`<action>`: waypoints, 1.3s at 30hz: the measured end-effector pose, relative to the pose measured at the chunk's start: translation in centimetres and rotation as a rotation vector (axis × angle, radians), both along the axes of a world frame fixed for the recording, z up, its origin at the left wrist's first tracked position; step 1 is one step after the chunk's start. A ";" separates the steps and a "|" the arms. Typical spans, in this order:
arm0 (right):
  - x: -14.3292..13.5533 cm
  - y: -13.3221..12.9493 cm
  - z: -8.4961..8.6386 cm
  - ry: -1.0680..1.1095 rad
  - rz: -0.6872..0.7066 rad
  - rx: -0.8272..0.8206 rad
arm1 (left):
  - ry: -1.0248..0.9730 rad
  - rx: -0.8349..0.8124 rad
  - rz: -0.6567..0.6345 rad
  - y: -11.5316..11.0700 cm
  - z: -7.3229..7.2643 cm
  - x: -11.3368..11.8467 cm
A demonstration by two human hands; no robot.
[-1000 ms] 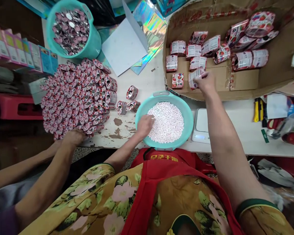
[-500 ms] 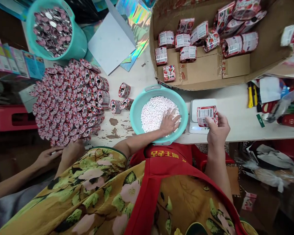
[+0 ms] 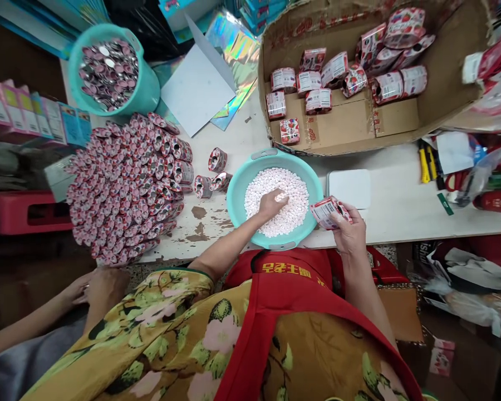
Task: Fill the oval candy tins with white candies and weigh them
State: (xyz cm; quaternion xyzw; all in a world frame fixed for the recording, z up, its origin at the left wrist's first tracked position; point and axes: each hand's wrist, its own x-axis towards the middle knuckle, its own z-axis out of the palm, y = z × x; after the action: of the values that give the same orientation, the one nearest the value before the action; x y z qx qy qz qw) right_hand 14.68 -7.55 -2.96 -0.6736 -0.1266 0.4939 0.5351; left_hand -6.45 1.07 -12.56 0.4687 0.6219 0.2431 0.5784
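My left hand (image 3: 272, 204) is over the turquoise basin (image 3: 234, 192), fingers curled around a small clutch of white-pink candies (image 3: 281, 196). More of these small candies (image 3: 292, 214) fill the basin's middle. In my right hand (image 3: 351, 229), tilted at the basin's right rim, is a strawberry-printed tin (image 3: 326, 213) with a white label panel facing up. Behind it, on the table, sits a flat white scale (image 3: 349, 188) with nothing on its plate.
A cardboard box (image 3: 338, 128) at the back right holds several similar tins (image 3: 318, 100). To the left stands a large cluster of open tins (image 3: 121, 189), below a bucket (image 3: 148, 92) of lids. A co-worker's hands (image 3: 102, 287) are at the lower left.
My left hand has gone from spread on the candies to closed around some. My right hand has brought the tin from over the scale leftward to the basin's rim, tilting it.
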 end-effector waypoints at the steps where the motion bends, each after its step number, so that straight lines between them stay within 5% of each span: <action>1: -0.4 0.1 0.0 0.000 0.026 0.009 | -0.123 -0.090 0.098 -0.1 0.4 -0.2; 4: -1.3 0.6 0.4 -0.023 0.095 0.017 | -0.568 -0.331 0.323 0.5 1.8 -0.8; 7: -1.9 0.8 0.8 -0.052 0.152 -0.010 | -0.847 -0.521 0.364 1.3 3.3 -1.3; 11: -2.7 0.8 1.0 -0.105 0.249 -0.026 | -0.979 -0.573 0.339 1.8 4.3 -1.2; 16: -3.9 1.1 1.1 -0.184 0.364 -0.063 | -0.914 -0.707 0.455 2.4 3.7 0.2; 19: -4.5 1.3 1.3 -0.305 0.398 -0.051 | -0.878 -0.626 0.442 2.6 5.0 0.3; 26: -7.0 2.1 0.4 -0.497 0.612 -0.045 | -0.872 -0.283 0.309 1.0 10.9 1.4; 30: -8.1 2.6 0.1 -0.584 0.675 -0.087 | -0.807 -0.113 0.413 0.3 10.8 2.6; 39: -7.9 3.1 1.3 -0.696 0.698 -0.135 | -0.723 -0.100 0.450 0.7 10.3 3.7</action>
State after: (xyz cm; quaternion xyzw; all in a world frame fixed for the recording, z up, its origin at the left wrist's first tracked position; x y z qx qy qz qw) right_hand 6.79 -4.42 -1.64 -0.7492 -0.4833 0.3964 0.2191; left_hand -2.74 1.79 -2.23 0.1773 0.4769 0.4812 0.7138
